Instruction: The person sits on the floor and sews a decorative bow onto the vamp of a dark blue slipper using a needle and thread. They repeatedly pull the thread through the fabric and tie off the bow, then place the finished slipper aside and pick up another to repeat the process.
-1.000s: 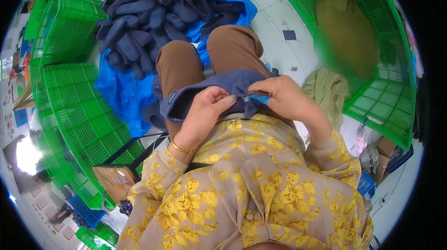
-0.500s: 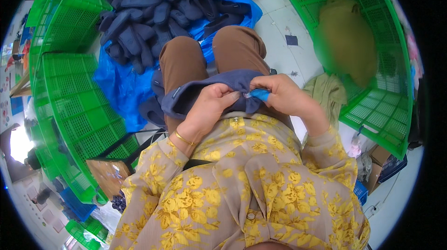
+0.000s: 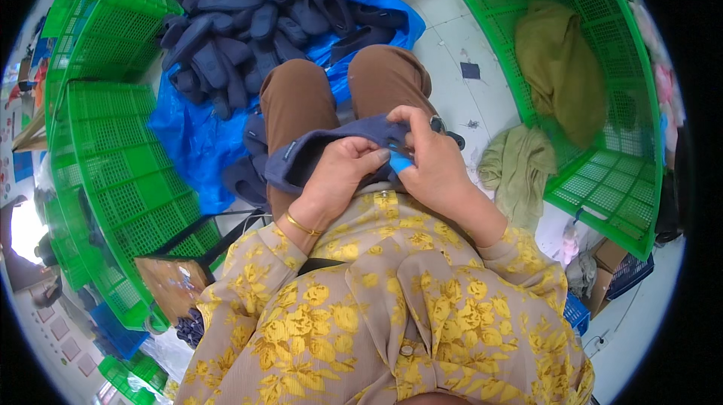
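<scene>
A navy fabric slipper lies across my lap, its opening toward the left and a small pale tag on its edge. My left hand pinches the slipper's right end between thumb and fingers. At that same end my right hand is closed on the dark fabric, with index finger bent over it and blue tape around a digit. A small black looped piece shows by the right fingers; its kind is unclear. More navy slippers sit beside my left thigh.
A heap of navy slippers lies on a blue plastic sheet beyond my knees. Green mesh crates stand at the left. Another green crate at the right holds olive cloth; a light green cloth lies beside it.
My right hand has turned and shifted slightly left, its index finger now raised over the slipper's end. My left hand keeps nearly the same place and pinch.
</scene>
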